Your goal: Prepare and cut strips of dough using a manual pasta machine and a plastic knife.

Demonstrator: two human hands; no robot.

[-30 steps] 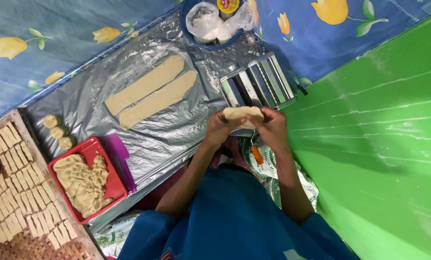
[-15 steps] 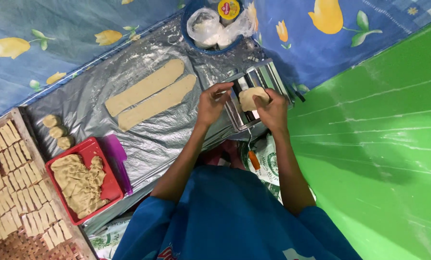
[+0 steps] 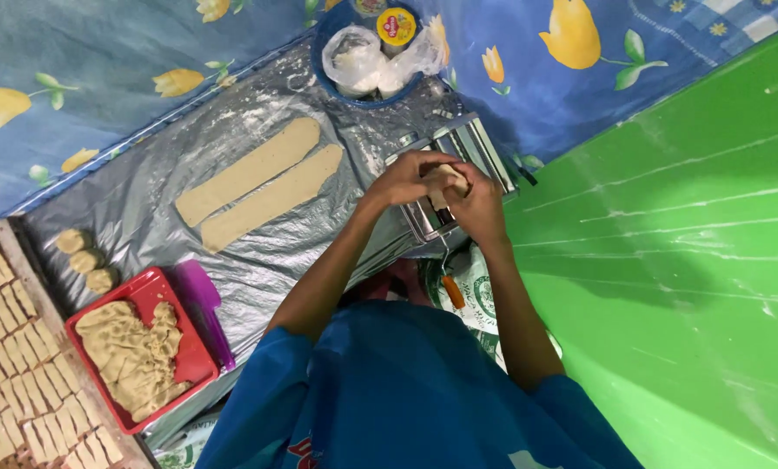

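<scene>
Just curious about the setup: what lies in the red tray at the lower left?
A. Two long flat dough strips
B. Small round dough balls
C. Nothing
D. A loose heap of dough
D: the red tray holds a loose, crumpled heap of dough, while the long strips lie on the grey sheet.

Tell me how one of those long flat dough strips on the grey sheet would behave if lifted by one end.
The long dough strips look thin and soft, so one would probably sag and stretch, perhaps tear. The grey sheet shows white dusting, likely flour, so it may peel off without sticking much. It seems light for its length.
</scene>
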